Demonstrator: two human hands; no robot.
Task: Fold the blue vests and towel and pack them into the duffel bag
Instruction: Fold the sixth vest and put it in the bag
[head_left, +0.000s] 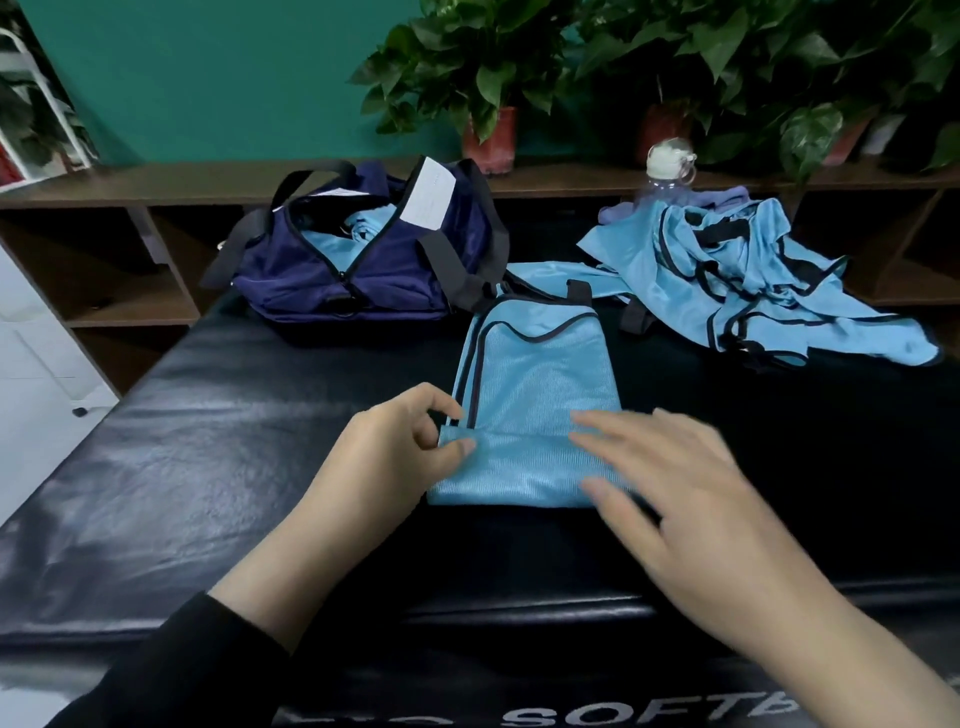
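The job looks partly done. The duffel bag sits unzipped beyond and to the left of the hands, and light blue cloth already shows through its opening, so at least 1 folded piece seems packed. 1 vest lies flat on the black mat between the hands, narrowed lengthwise and with its near end turned up into a first fold. Beyond and to the right of the hands a loose heap of blue vests waits unfolded, touching a purple cloth at its far edge that may be the towel; this cannot be told for sure. A clear bottle stands behind the heap.

The left hand pinches the left corner of the fold, thumb and curled fingers closed on the vest's edge. The right hand is blurred, its fingers spread and nearly straight, lying on or just over the right side of the fold, gripping nothing. Judging by this, the vest needs further folds before packing.
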